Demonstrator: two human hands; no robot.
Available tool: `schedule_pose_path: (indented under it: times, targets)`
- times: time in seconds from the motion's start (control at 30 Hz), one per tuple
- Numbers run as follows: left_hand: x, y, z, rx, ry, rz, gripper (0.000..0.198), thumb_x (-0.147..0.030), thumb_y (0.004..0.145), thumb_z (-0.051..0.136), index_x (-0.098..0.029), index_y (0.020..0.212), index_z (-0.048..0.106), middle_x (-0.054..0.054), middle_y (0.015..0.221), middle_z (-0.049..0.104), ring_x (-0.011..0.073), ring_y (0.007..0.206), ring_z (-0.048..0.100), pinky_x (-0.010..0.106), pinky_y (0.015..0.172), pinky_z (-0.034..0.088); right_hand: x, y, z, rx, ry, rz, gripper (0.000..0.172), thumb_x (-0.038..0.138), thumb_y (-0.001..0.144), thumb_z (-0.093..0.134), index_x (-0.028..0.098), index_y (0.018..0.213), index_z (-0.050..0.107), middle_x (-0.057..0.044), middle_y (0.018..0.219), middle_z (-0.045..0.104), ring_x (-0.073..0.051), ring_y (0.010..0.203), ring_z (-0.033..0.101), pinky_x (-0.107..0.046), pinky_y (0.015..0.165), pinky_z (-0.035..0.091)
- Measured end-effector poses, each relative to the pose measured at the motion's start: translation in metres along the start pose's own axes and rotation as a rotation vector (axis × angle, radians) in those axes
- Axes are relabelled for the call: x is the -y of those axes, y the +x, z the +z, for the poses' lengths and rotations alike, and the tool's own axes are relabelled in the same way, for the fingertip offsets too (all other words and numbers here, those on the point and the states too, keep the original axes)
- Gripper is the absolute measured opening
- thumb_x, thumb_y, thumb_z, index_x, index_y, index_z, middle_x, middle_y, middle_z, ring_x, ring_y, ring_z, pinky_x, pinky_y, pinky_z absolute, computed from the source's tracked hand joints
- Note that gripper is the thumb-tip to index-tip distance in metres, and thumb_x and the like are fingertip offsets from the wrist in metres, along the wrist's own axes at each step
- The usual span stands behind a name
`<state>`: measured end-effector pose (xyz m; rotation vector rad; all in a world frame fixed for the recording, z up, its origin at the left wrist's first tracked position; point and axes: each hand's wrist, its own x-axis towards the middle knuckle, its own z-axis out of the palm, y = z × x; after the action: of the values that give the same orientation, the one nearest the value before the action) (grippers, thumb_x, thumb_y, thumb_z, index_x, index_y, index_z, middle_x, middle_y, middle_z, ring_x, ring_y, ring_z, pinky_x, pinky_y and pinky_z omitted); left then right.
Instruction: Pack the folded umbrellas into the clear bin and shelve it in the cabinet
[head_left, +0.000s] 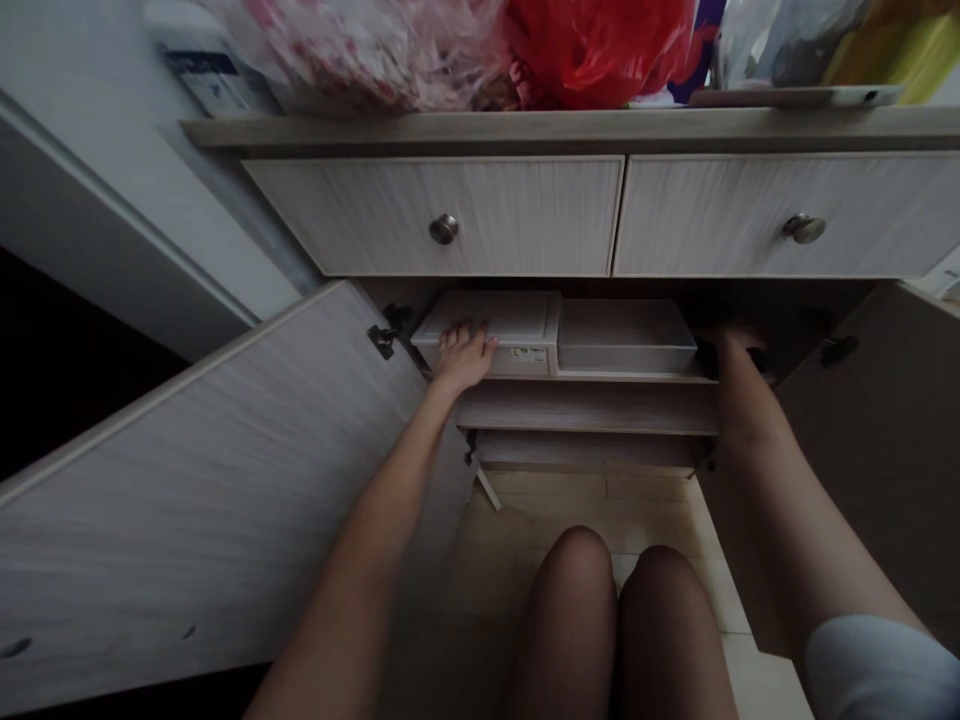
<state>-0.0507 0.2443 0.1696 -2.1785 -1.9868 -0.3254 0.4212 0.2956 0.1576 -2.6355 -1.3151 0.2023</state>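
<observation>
My left hand (463, 356) rests on the front top edge of a white box (487, 315) inside the cabinet, fingers spread. The box has a small label on its front. Right beside it on the same shelf stands a second pale box (626, 335), which looks translucent. My right hand (739, 338) reaches into the dark right end of that shelf, close to a black object (759, 358) whose kind I cannot make out. Shadow hides most of its fingers, so whether it grips anything does not show.
Cabinet doors stand open at left (247, 500) and right (847, 450). Above are two closed drawers with round knobs (444, 229). The cabinet top (525, 127) carries a red plastic bag (600, 50), clear bags and a white bottle (214, 65). Lower shelves (585, 408) lie beneath the boxes; my knees are in front.
</observation>
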Motion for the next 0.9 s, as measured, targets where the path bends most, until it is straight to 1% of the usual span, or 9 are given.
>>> schedule_pose_path:
  times: [0.07,0.17,0.27,0.33,0.43,0.5,0.6,0.7,0.9]
  targets:
    - [0.000,0.000,0.001,0.001,0.004,0.001,0.061,-0.045,0.098,0.019,-0.018,0.149,0.040,0.016,0.154,0.039,0.0352,0.143,0.033,0.053,0.116,0.025,0.004,-0.002,-0.001,0.025,0.087,0.210,0.115,0.079,0.077,0.055,-0.007,0.149,0.028,-0.045,0.143,0.027,-0.053,0.135,0.031,-0.071,0.098,0.030]
    - [0.000,0.001,0.002,0.001,0.005,0.000,0.062,-0.045,0.098,0.019,-0.016,0.149,0.040,0.017,0.154,0.039,0.0352,0.144,0.031,0.052,0.116,0.024,0.004,-0.005,-0.004,0.021,0.163,0.256,0.115,0.079,0.077,0.055,-0.003,0.152,0.026,-0.042,0.148,0.022,-0.053,0.137,0.026,-0.072,0.102,0.023]
    - [0.000,0.000,0.001,0.004,0.004,-0.001,0.062,-0.046,0.098,0.019,-0.016,0.148,0.040,0.017,0.154,0.039,0.0351,0.144,0.031,0.052,0.117,0.024,-0.004,-0.012,-0.007,0.020,0.160,0.174,0.109,0.075,0.080,0.056,0.002,0.154,0.023,-0.039,0.152,0.018,-0.052,0.139,0.022,-0.072,0.104,0.020]
    - [0.000,0.000,0.001,0.003,0.002,0.001,0.062,-0.046,0.098,0.019,-0.016,0.149,0.040,0.017,0.154,0.039,0.0350,0.144,0.031,0.052,0.117,0.024,-0.013,-0.022,-0.007,0.004,0.126,0.028,0.098,0.071,0.086,0.051,0.006,0.155,0.025,-0.035,0.154,0.019,-0.050,0.141,0.021,-0.069,0.107,0.018]
    - [0.000,0.000,-0.001,0.010,-0.002,-0.001,0.063,-0.046,0.098,0.019,-0.016,0.149,0.040,0.018,0.154,0.038,0.0352,0.144,0.031,0.052,0.116,0.024,-0.030,-0.045,0.002,-0.041,0.062,-0.225,0.077,0.062,0.093,0.042,0.019,0.155,0.029,-0.023,0.159,0.018,-0.044,0.145,0.017,-0.065,0.111,0.018]
    - [0.000,0.001,-0.001,0.024,-0.008,-0.005,0.063,-0.047,0.098,0.019,-0.017,0.149,0.040,0.018,0.154,0.038,0.0357,0.144,0.031,0.054,0.116,0.024,-0.038,-0.061,0.013,-0.042,0.019,-0.318,0.068,0.059,0.095,0.039,0.028,0.154,0.030,-0.016,0.162,0.014,-0.041,0.147,0.013,-0.066,0.112,0.017]
    - [0.000,0.003,-0.003,0.052,-0.024,-0.013,0.064,-0.048,0.097,0.019,-0.017,0.149,0.040,0.018,0.155,0.037,0.0364,0.145,0.029,0.055,0.116,0.024,-0.044,-0.077,0.029,-0.060,-0.019,-0.335,0.061,0.055,0.097,0.031,0.034,0.154,0.031,-0.012,0.163,0.011,-0.041,0.148,0.011,-0.071,0.110,0.015]
    - [0.000,0.004,-0.005,0.070,-0.033,-0.016,0.064,-0.047,0.097,0.019,-0.017,0.150,0.038,0.018,0.156,0.035,0.0364,0.145,0.029,0.055,0.116,0.024,-0.042,-0.081,0.036,-0.107,-0.010,-0.296,0.057,0.049,0.099,0.024,0.033,0.154,0.031,-0.013,0.162,0.015,-0.040,0.147,0.013,-0.073,0.107,0.016]
    - [0.000,0.006,-0.008,0.118,-0.016,-0.027,0.065,-0.048,0.097,0.018,-0.017,0.151,0.036,0.019,0.157,0.033,0.0355,0.147,0.027,0.054,0.116,0.023,-0.041,-0.088,0.026,-0.115,0.012,-0.287,0.057,0.046,0.099,0.022,0.029,0.153,0.034,-0.015,0.162,0.015,-0.041,0.148,0.009,-0.073,0.108,0.011]
